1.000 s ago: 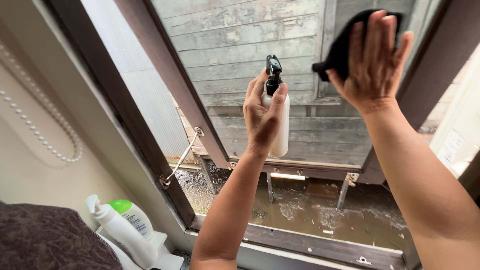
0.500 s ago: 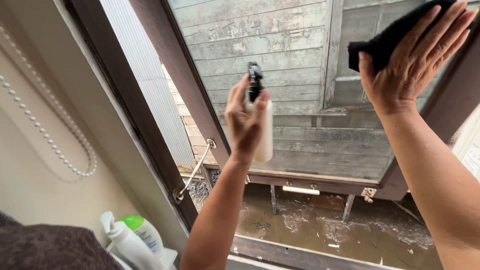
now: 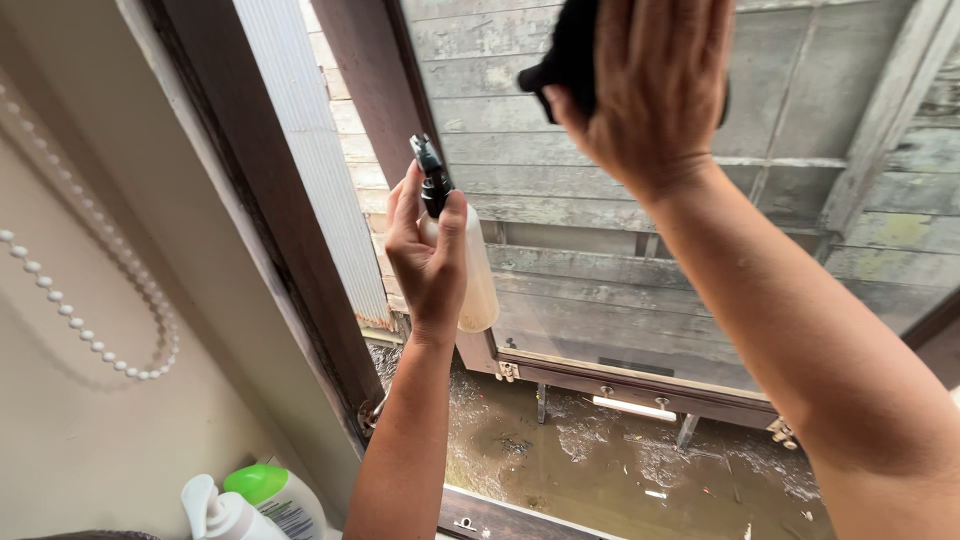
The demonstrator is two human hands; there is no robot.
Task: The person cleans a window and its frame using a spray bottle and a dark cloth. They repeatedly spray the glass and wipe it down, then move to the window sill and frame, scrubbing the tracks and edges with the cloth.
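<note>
My left hand (image 3: pixel 428 252) is wrapped around a white spray bottle (image 3: pixel 476 285) with a black nozzle, held upright just in front of the open window's glass pane (image 3: pixel 800 200). My right hand (image 3: pixel 650 85) presses a black cloth (image 3: pixel 572 50) flat against the upper part of that glass, fingers spread over it. The cloth shows only at the left of my palm; the rest is hidden behind the hand. The window's dark brown wooden sash (image 3: pixel 365 95) swings outward.
A white bead cord (image 3: pixel 100 345) hangs on the cream wall at left. A white pump bottle (image 3: pixel 215 510) and a green-capped bottle (image 3: pixel 280 495) stand at the bottom. Outside are weathered grey planks (image 3: pixel 880 270) and wet muddy ground (image 3: pixel 600 460).
My right hand slid the black cloth leftward across the glass, from the upper right to the top centre. The spray bottle shifted slightly left in my left hand; the view panned right.
</note>
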